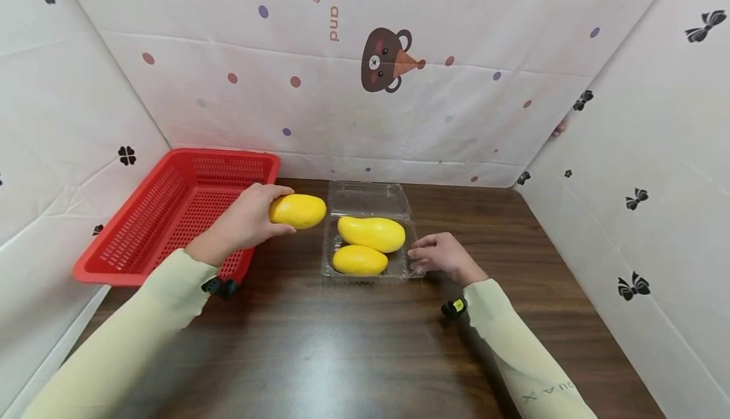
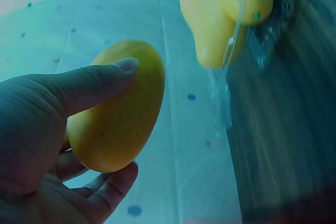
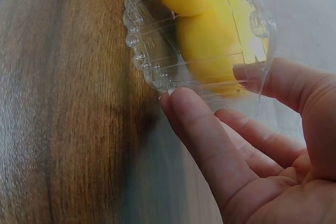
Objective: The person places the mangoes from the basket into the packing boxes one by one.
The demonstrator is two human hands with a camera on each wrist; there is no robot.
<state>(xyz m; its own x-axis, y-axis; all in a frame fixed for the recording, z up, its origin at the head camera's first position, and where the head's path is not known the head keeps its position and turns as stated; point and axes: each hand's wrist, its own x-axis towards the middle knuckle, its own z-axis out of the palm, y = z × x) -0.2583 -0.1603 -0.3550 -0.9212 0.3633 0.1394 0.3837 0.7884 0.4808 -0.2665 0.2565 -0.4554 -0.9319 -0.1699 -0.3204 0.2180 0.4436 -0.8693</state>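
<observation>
My left hand grips a yellow mango, thumb on one side and fingers on the other, above the table just left of a clear plastic clamshell box. Dark specks dot that mango's skin in the left wrist view. Inside the box lie two more mangoes: a longer curved one at the back and a rounder one in front. At the box's right side, my right hand holds the edge. One fingertip shows through the plastic there.
A red plastic basket with slotted walls stands at the left, partly behind my left forearm. The box's lid is raised at the back, near the printed rear wall covering. Dark wood tabletop lies underneath.
</observation>
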